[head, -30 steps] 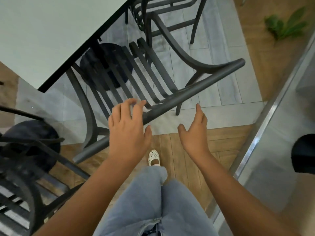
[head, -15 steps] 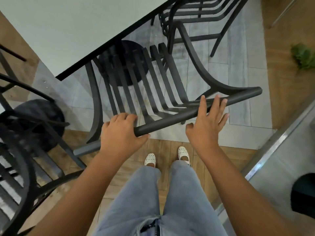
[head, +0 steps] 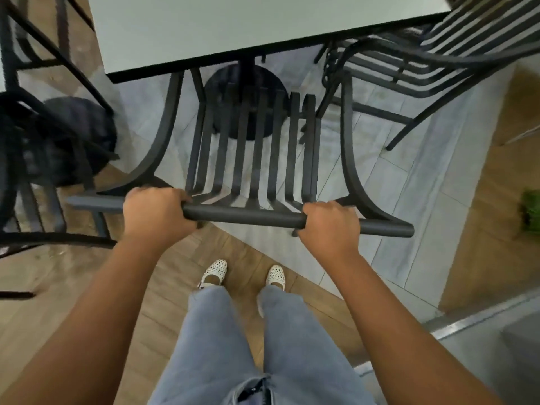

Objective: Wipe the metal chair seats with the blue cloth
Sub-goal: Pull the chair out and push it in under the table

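The metal chair (head: pixel 257 159) is standing on the floor, its seat end tucking under the near edge of the desk (head: pixel 204 30). It is dark grey — a frame of flat slats running away from the viewer, with two arms curving outward on either side. Its round top rail (head: pixel 242 215) is lying crosswise nearest the viewer, tilting slightly down to the right. A second metal chair (head: pixel 438 54) of the same dark slatted make is sitting at the desk's right corner, angling away, one leg reaching the grey tiles. A third chair (head: pixel 35 135), blurred, is standing off the desk's left side — its details are not coming through.
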A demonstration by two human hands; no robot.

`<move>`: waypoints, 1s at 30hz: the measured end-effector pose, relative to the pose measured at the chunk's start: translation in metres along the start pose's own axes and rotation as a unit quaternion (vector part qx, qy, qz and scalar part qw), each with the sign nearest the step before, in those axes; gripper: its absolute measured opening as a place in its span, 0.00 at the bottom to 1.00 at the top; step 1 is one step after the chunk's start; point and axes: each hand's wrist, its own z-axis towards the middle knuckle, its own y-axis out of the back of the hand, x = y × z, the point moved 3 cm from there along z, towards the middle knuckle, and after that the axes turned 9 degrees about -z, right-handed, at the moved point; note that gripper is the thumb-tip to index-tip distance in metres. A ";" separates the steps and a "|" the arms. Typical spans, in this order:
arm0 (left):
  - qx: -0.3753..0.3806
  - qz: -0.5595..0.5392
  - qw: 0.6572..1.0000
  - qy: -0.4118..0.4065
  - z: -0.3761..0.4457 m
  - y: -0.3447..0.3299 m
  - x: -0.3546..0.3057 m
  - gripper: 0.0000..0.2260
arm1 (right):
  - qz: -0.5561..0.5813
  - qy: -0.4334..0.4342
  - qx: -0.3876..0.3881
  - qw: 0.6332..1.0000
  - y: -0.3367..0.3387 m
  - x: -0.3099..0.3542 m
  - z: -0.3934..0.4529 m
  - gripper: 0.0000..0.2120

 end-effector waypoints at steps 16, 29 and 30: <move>-0.031 0.002 0.998 0.060 -0.029 -0.028 -0.050 0.08 | -0.042 0.073 0.000 0.996 -0.008 -0.059 0.008 0.06; 0.011 0.011 0.998 0.063 -0.037 -0.044 -0.106 0.10 | -0.087 0.093 0.024 0.992 -0.007 -0.118 0.026 0.07; 0.011 0.020 0.998 0.057 -0.036 -0.043 -0.106 0.10 | -0.090 0.093 0.030 0.991 -0.007 -0.119 0.027 0.08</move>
